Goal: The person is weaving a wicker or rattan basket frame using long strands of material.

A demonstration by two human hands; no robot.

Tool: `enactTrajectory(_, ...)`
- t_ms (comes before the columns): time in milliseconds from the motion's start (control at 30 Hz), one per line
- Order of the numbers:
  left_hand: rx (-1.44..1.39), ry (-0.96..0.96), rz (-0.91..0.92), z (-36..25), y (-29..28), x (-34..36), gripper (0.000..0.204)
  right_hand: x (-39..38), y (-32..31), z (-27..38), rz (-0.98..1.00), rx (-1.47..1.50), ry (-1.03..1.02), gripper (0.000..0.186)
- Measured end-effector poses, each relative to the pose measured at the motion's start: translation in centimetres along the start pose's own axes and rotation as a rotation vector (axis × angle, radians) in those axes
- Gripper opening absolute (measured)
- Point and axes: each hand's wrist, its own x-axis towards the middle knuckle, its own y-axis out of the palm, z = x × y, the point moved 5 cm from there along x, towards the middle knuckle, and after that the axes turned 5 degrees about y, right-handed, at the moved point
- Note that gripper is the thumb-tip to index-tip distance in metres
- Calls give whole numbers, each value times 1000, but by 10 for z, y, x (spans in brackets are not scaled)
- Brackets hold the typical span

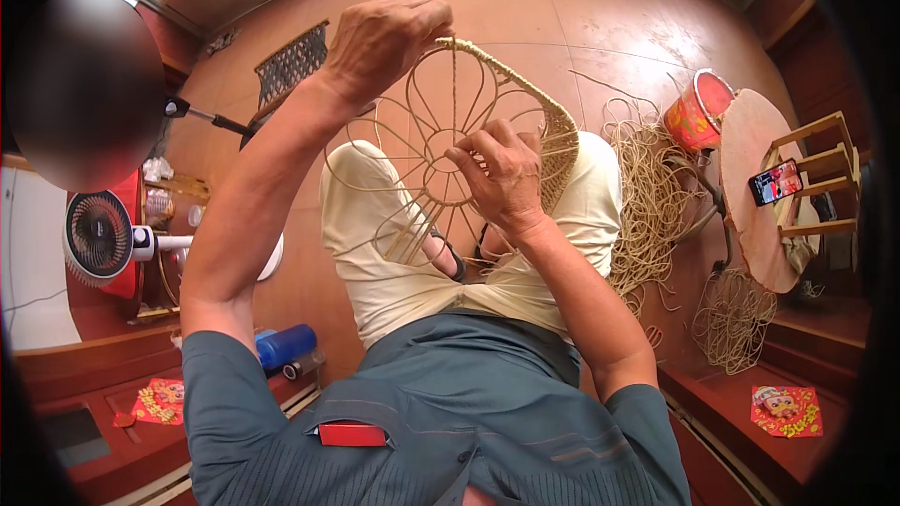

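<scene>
A round wire basket frame (562, 136) with petal-like loops rests between my knees. Tan cord wraps its rim and woven cord covers its right side; the left side is bare wire. Up at the far rim, my left hand (389, 37) is closed, its fingertips pinched on a strand of cord (455, 84) that runs straight down toward the frame's hub. My right hand (503, 173) is closed at the hub, fingers curled by the small centre ring (441, 152). What exactly its fingertips grip is hidden.
A heap of loose tan cord (647, 197) lies right of my knee. Beyond it stand a red bucket (703, 108) and a round wooden board (750, 225) with a phone (776, 184). On the left are a fan (98, 236), a blue bottle (286, 347) and a person whose head is blurred.
</scene>
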Motion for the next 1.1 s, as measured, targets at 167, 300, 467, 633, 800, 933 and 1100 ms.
enactTrajectory(167,-148,-191,33,5,18,-9,20,0,0,-1,-15,-25,-16,15)
enactTrajectory(300,-170,-214,19,0,22,-10,20,0,0,0,-18,-35,-29,14)
enactTrajectory(467,-74,-185,-12,-4,25,-9,21,-1,-3,0,-3,-35,-45,14)
enactTrajectory(633,-58,-118,-33,-4,23,-4,21,-1,-11,-6,61,38,12,22)
enactTrajectory(800,-84,-124,-7,-3,24,-5,22,6,-32,-14,-67,188,84,25)
enactTrajectory(933,-97,-128,1,-5,22,-2,22,17,-50,-27,-184,222,113,20)
enactTrajectory(1100,-80,-127,-1,-6,20,-4,23,37,-59,-31,-226,213,139,14)
